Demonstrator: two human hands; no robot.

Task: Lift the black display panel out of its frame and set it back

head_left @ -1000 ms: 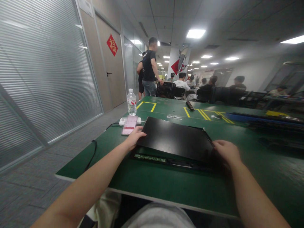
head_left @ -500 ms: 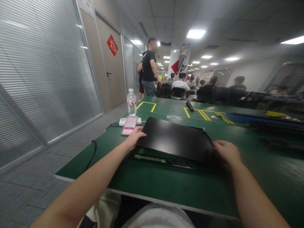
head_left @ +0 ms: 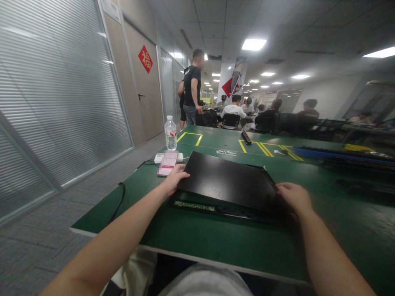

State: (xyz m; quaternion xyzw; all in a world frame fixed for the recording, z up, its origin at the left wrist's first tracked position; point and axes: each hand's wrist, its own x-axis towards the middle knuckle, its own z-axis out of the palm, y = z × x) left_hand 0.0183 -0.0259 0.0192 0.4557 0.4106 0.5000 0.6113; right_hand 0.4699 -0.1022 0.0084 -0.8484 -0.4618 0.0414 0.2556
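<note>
A thin, dark display panel [head_left: 230,179] is held tilted just above the green table [head_left: 173,242]. My left hand [head_left: 175,179] grips its left edge, thumb on top and fingers beneath. At the panel's right edge, my right hand [head_left: 294,197] pinches the side. Under the panel's near edge lies a dark strip with a green circuit board [head_left: 194,205] showing. What the rest of that strip joins to is hidden by the panel.
A phone [head_left: 167,163] lies by a white adapter, with a water bottle [head_left: 170,133] behind. A black cable [head_left: 121,201] hangs at the left edge. Yellow tape and a dark bar [head_left: 246,137] mark the far side; dark panels [head_left: 348,158] lie right. People are beyond the table.
Both hands keep their grip and the panel has barely moved. In the background, the standing person in black has shifted slightly and lowered a hand.
</note>
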